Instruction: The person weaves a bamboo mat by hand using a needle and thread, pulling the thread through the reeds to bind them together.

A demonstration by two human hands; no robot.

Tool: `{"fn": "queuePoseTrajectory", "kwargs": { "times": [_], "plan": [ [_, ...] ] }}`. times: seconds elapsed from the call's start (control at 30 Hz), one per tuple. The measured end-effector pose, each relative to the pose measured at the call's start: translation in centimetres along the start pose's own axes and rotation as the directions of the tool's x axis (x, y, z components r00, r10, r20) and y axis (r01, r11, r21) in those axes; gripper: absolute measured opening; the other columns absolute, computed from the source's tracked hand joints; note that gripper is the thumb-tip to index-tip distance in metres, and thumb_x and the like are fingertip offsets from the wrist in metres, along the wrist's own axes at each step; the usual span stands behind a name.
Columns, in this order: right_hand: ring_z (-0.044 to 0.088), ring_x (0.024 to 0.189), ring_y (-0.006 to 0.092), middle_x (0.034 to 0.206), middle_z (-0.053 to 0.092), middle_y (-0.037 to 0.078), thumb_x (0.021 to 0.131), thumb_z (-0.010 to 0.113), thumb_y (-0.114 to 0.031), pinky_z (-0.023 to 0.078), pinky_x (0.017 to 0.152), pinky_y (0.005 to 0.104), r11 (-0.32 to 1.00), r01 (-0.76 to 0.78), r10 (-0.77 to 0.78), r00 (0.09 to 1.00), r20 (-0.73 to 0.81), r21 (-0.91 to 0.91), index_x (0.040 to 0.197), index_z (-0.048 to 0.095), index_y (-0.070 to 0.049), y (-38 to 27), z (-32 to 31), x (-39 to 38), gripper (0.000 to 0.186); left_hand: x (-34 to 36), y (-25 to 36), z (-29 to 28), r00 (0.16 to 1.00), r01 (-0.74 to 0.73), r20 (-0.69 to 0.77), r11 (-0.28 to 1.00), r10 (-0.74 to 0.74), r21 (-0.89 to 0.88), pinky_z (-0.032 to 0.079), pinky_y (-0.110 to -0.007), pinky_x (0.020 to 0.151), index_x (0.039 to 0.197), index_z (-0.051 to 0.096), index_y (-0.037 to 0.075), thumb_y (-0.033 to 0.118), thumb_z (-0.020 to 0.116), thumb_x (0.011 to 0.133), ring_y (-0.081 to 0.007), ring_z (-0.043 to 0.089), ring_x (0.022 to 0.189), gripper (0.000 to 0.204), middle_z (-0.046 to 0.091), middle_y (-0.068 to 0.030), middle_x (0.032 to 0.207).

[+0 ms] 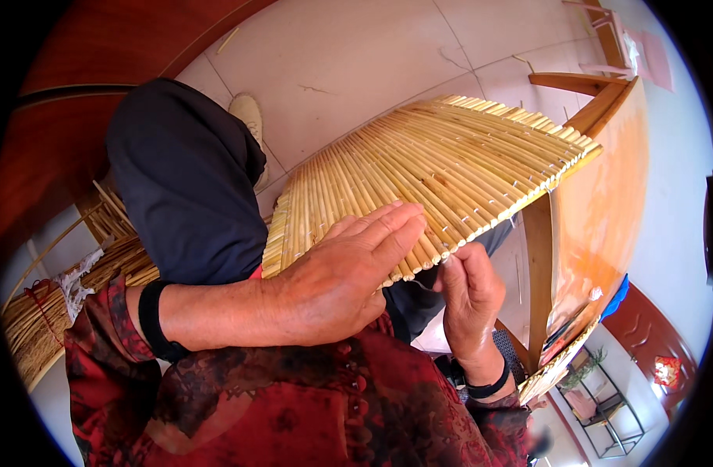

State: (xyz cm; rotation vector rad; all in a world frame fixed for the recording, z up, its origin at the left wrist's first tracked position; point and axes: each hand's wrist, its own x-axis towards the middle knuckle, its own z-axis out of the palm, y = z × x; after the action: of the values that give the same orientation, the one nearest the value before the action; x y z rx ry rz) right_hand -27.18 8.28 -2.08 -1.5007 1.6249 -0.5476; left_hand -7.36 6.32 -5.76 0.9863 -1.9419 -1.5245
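A mat of pale yellow stalks (418, 159), set side by side and tied with rows of white thread, slopes across my lap. My left hand (341, 261) is closed over its near edge, fingers stretched together on top of the stalks; the thumb is mostly hidden. At the stalk ends just right of it, my right hand (471, 296) is closed in a pinch. A thin pale thread (425, 287) shows beside its fingertips, under the mat's edge. What exactly lies between those fingertips is partly hidden.
To the right stands a wooden table (598, 226) with a glossy top. A bundle of loose stalks (29, 335) lies at the left, by a red-brown cabinet (84, 47). Thread scraps (316, 89) are on the tiled floor. Farther right is a black metal rack (605, 409).
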Motion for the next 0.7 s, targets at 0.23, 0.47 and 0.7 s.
{"fn": "queuePoseTrajectory", "kwargs": {
  "times": [0.23,0.47,0.7],
  "plan": [
    [0.048,0.055,0.0059,0.064,0.053,-0.001,0.098,0.052,-0.008,0.039,0.05,0.0213,0.954,-0.24,0.22,0.967,0.126,0.178,0.091,0.057,-0.002,-0.63,-0.96,0.43,0.01,0.0,0.04,0.79,0.998,-0.022,-0.053,0.997,0.026,0.076,0.033,-0.042,0.109,0.14,0.033,-0.006,-0.007,0.057,0.071,-0.0404,0.037,0.132,0.073,0.036,-0.0254,0.143],
    [0.044,0.055,0.0038,0.066,0.053,-0.002,0.1,0.049,-0.009,0.036,0.049,0.0192,0.953,-0.212,0.187,0.974,0.131,0.215,0.095,0.057,-0.003,-0.59,-0.86,0.47,0.012,0.0,-0.07,0.93,0.994,-0.035,-0.1,0.998,0.04,0.06,0.034,-0.041,0.109,0.138,0.035,-0.007,-0.008,0.055,0.07,-0.0401,0.039,0.131,0.07,0.04,-0.0264,0.14],
    [0.042,0.054,0.0036,0.067,0.052,-0.003,0.099,0.049,-0.008,0.036,0.049,0.0185,0.923,-0.289,0.26,0.955,0.144,0.255,0.099,0.059,-0.003,-1.14,-0.45,0.82,0.012,0.36,0.09,0.78,0.992,-0.052,-0.112,0.995,0.061,0.08,0.035,-0.041,0.108,0.136,0.037,-0.009,-0.009,0.053,0.067,-0.0406,0.042,0.128,0.07,0.044,-0.0281,0.136]
  ]
}}
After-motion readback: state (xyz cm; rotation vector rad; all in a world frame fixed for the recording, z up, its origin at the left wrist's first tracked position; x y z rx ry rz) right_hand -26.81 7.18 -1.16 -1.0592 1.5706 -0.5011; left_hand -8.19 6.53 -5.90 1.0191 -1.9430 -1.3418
